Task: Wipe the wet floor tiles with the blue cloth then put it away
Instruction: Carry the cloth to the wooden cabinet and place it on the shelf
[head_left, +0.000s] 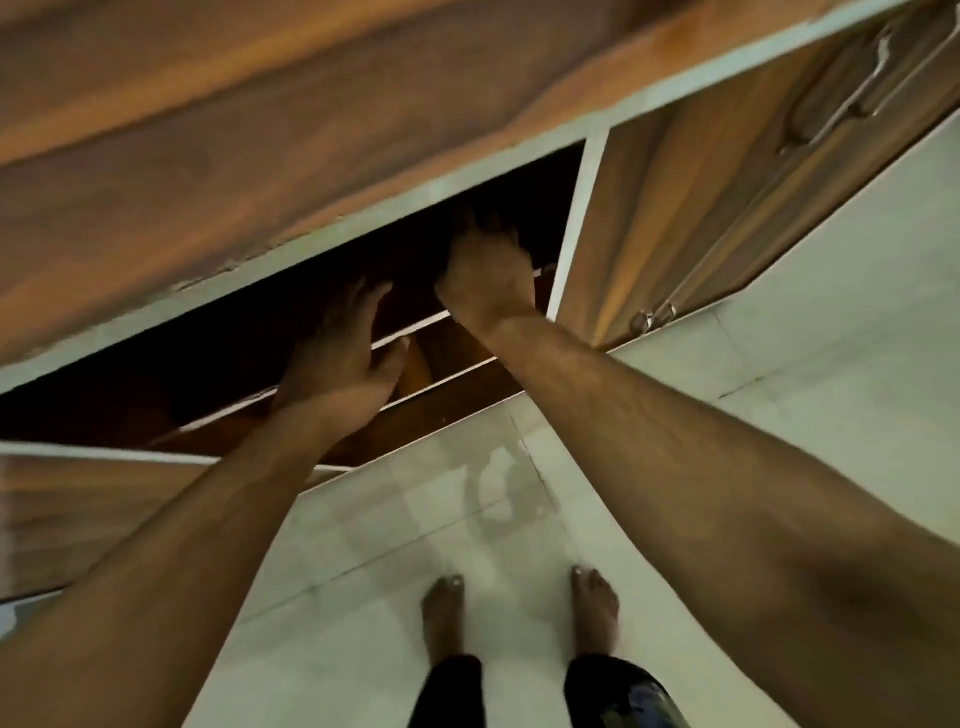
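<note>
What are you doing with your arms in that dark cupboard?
A person stands barefoot on the pale floor tiles, reaching both arms into an open, dark cupboard under a wooden counter. The left hand is spread open by a white shelf edge. The right hand reaches deeper inside, and its fingers are lost in the dark, so its grip cannot be told. No blue cloth shows. A wet patch still shines on the tiles before the feet.

Hands (488, 270) in cupboard (234, 358) — perhaps.
</note>
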